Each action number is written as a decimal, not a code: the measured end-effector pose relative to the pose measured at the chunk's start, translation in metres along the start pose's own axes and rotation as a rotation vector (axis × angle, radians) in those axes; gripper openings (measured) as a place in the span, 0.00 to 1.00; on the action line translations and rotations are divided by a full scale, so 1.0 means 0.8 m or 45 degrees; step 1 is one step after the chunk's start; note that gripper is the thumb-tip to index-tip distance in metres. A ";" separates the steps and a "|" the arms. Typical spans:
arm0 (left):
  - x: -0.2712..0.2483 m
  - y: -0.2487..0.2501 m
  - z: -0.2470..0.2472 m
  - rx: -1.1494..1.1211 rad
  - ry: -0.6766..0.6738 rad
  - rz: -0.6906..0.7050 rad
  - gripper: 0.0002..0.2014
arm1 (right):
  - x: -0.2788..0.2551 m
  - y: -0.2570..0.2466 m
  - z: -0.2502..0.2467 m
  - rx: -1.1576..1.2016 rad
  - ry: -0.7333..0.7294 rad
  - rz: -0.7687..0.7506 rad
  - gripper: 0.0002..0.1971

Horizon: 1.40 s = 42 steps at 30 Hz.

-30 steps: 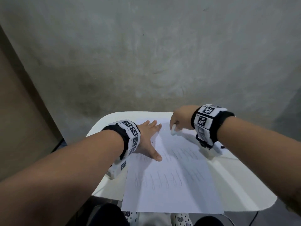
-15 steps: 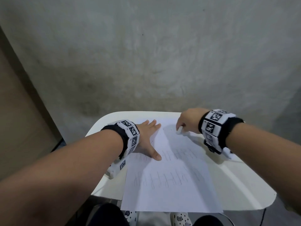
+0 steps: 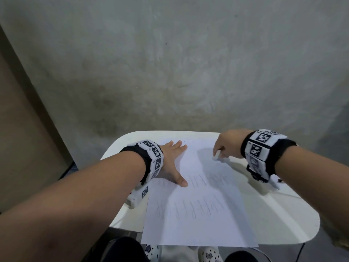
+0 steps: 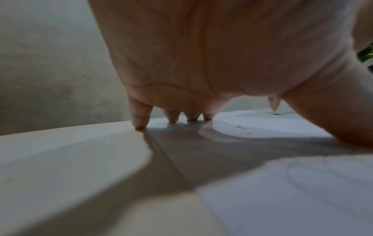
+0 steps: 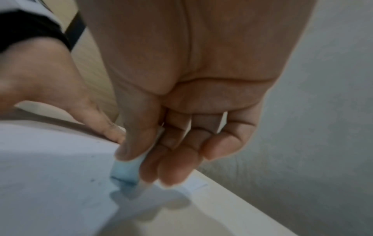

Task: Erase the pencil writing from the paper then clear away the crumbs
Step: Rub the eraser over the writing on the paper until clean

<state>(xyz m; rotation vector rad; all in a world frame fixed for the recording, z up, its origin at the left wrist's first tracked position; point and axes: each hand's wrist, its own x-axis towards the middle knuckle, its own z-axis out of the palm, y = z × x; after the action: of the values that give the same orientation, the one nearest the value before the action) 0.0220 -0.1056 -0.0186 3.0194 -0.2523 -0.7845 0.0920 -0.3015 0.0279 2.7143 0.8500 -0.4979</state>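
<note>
White eraser (image 5: 129, 166) block pinched on smooth paper (image 3: 198, 214).

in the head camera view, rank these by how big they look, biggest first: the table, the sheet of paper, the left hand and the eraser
1. table
2. sheet of paper
3. left hand
4. eraser, mostly hidden in the right hand

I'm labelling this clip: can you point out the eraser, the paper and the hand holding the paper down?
eraser (image 5: 127, 169), right wrist view, its pale blue end below the thumb.
paper (image 3: 198, 224), head view, bare lower middle.
left hand (image 3: 171, 159), head view, back of the hand.
</note>
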 end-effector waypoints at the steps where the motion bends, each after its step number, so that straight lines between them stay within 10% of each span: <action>1: 0.001 0.000 0.000 -0.002 -0.001 -0.002 0.63 | -0.009 0.005 0.000 -0.008 -0.054 0.006 0.13; 5: 0.003 -0.002 0.002 -0.008 0.000 -0.002 0.64 | -0.012 0.009 -0.014 0.040 -0.288 -0.009 0.11; 11: 0.005 -0.003 0.002 -0.001 0.003 0.006 0.64 | -0.005 -0.012 0.001 -0.021 0.146 -0.037 0.12; 30: 0.007 -0.004 0.005 -0.016 0.019 0.018 0.64 | -0.031 0.008 -0.006 0.060 -0.241 0.059 0.07; 36: 0.007 -0.004 0.002 -0.012 0.000 0.020 0.64 | 0.030 -0.046 -0.020 0.018 0.171 -0.118 0.11; 42: 0.013 -0.007 0.006 -0.024 0.011 0.015 0.65 | 0.010 -0.025 -0.018 0.071 -0.215 -0.112 0.12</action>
<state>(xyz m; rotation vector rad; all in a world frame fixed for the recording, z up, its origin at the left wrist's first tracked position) 0.0299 -0.1018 -0.0282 3.0001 -0.2608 -0.7690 0.0904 -0.2769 0.0347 2.6464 0.9255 -0.7686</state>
